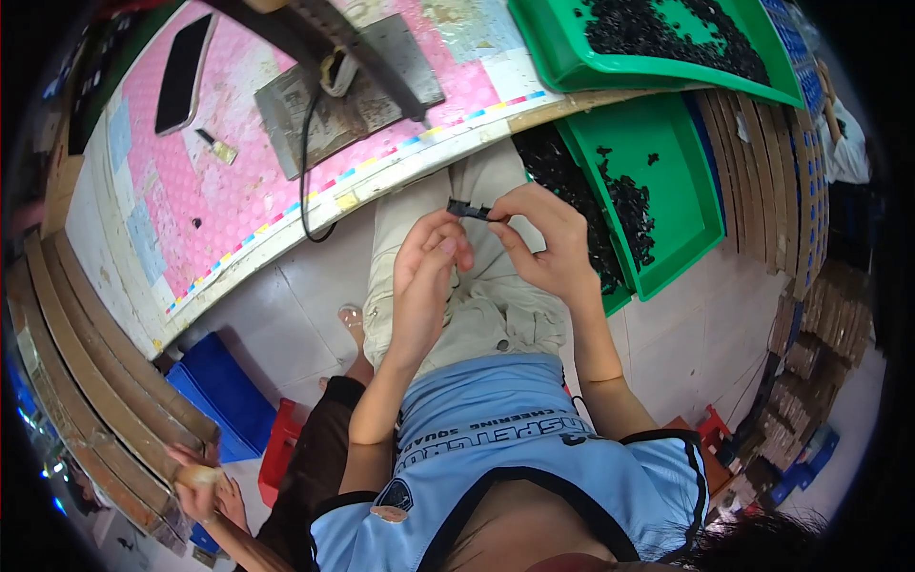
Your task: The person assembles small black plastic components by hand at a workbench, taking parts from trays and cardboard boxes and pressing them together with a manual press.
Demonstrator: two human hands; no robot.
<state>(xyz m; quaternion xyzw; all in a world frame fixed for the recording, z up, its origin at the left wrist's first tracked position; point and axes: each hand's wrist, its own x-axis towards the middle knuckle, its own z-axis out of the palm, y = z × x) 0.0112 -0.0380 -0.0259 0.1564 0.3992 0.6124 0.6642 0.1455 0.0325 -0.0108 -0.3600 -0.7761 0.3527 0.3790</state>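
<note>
Above my lap, a small dark plastic part is held up between my two hands. My right hand pinches its right end between thumb and fingertips. Curled fingers of my left hand meet its left end, though the exact contact there is partly hidden. Close by on the right, a green tray holds loose black parts. More black pieces are heaped between that tray and my legs.
The pink-covered table carries a metal plate under a dark fixture, a phone and a hanging black cable. Another green tray sits on its right end. Cardboard stacks stand right. Another person's hands show lower left.
</note>
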